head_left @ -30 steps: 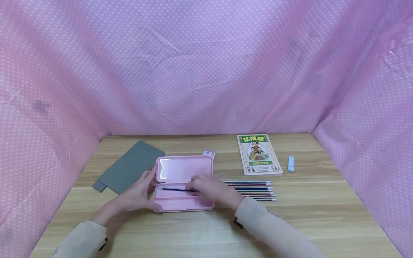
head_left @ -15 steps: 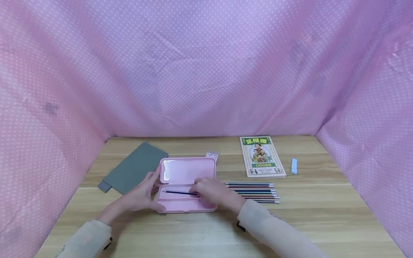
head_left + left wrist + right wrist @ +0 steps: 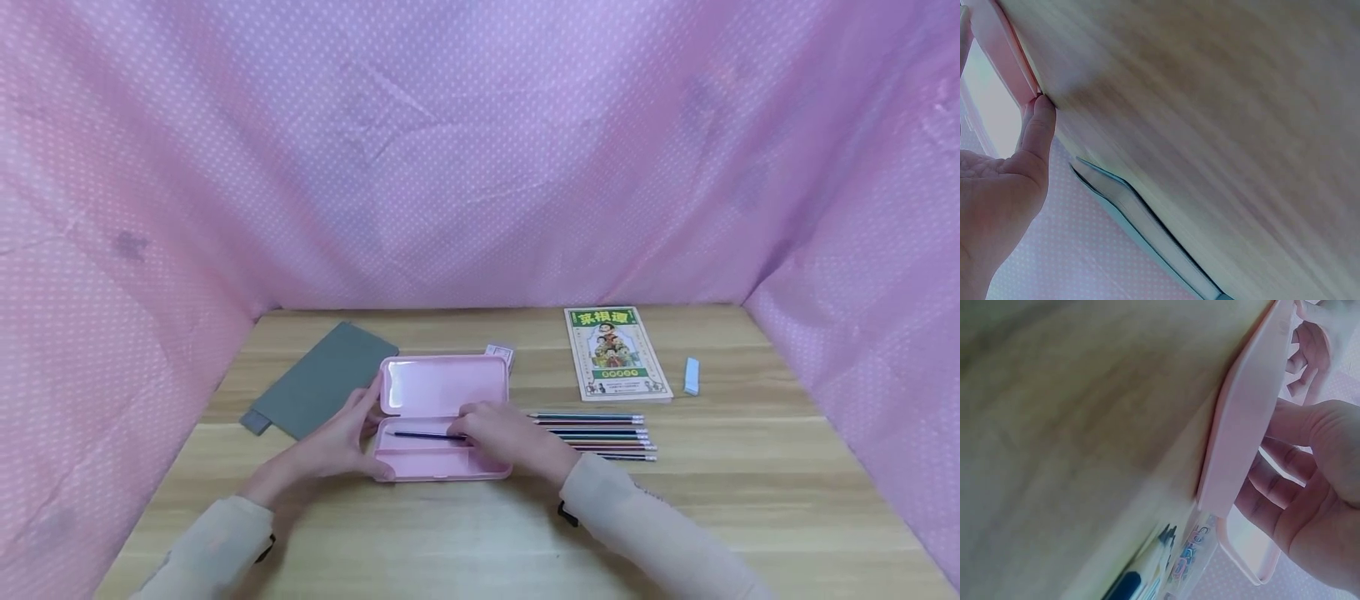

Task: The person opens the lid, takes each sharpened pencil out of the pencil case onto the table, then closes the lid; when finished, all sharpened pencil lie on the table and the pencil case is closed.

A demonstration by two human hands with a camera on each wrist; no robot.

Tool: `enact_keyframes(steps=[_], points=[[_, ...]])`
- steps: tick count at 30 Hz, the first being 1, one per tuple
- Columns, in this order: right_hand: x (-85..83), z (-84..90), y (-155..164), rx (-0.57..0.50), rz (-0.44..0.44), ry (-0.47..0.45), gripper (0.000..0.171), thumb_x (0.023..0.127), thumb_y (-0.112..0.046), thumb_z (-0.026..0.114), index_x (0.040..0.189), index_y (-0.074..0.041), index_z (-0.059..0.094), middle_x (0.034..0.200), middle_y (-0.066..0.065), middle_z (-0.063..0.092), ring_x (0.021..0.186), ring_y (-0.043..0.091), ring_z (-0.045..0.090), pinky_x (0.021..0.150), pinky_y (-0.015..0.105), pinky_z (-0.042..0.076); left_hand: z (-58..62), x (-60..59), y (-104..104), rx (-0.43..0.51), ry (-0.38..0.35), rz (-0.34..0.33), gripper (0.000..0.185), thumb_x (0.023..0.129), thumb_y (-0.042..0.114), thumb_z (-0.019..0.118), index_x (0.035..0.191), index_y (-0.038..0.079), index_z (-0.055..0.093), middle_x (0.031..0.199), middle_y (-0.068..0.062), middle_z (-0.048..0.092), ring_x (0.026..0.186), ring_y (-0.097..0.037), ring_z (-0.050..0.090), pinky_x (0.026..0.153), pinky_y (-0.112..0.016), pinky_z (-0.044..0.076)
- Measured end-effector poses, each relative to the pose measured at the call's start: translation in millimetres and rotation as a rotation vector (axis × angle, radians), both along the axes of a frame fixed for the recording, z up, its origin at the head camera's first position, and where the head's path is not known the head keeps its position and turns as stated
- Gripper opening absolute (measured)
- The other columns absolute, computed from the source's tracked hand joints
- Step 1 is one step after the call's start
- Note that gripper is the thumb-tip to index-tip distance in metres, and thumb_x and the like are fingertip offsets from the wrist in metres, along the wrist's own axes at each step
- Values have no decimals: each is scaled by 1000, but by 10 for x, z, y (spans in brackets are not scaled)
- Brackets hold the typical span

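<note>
A pink pencil case (image 3: pixel 420 468) lies open on the wooden table, its lid (image 3: pixel 450 385) tipped back. My left hand (image 3: pixel 330 446) holds the case at its left side, thumb on the front corner and fingers toward the hinge. Inside the long rear compartment lies a dark pencil (image 3: pixel 426 435), point to the left. My right hand (image 3: pixel 504 433) reaches over the right end and pinches the pencil near its other end, which the fingers hide. In the right wrist view, the thumb and curled fingers (image 3: pixel 1272 481) dip behind the case's pink wall (image 3: pixel 1244 419).
Several striped pencils (image 3: pixel 607 435) lie in a row right of the case. Behind the lid is a clear box of coloured paper clips (image 3: pixel 1192 553). A grey-green notebook (image 3: pixel 330 375) lies at left, an illustrated booklet (image 3: pixel 617 354) at back right, a light-blue stick-shaped object (image 3: pixel 692 376) beyond.
The head view has shifted slightly, so everything sits a little further right in it. Both hands, the case and the pencil keep their places relative to each other.
</note>
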State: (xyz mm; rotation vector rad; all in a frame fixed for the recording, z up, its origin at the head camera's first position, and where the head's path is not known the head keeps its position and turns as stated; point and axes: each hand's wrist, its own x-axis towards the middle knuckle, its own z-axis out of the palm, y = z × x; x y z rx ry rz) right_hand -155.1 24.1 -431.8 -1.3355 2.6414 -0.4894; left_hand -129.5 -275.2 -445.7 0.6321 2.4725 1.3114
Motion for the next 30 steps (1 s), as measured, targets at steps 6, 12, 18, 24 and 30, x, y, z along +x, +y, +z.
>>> enact_keyframes(steps=[6,12,18,24,30], points=[[-8,36,36,-1,-2,33,28,95,-6,70,119,-19,78,103,-4,72,92,7,65,86,21,57,-42,-6,10,-5,4,11,149,62,35,99,163,18,-9,136,-17,33,121,-27,57,111,-45,41],[-21,194,117,-57,-24,-8,30,94,-3,71,120,-16,77,103,-3,70,92,6,64,85,17,55,-4,1,17,4,16,11,149,61,34,100,163,18,-8,134,-17,34,122,-29,58,110,-47,42],[-12,446,309,-86,-39,0,28,93,-2,72,119,-13,77,103,-2,68,88,8,62,79,18,55,47,-18,25,5,29,-14,149,62,32,99,163,16,-9,133,-18,33,121,-29,58,110,-47,41],[7,595,553,-167,-13,8,28,92,-1,73,118,-11,76,104,-1,68,87,7,61,75,18,55,28,-14,32,0,24,-6,149,62,33,99,163,16,-8,131,-17,35,119,-27,59,110,-46,43],[33,676,835,-249,42,50,28,92,0,73,117,-13,76,103,-4,68,84,5,59,73,20,55,7,-9,25,-6,23,0,148,62,35,99,163,16,-8,132,-17,34,120,-29,58,110,-47,43]])
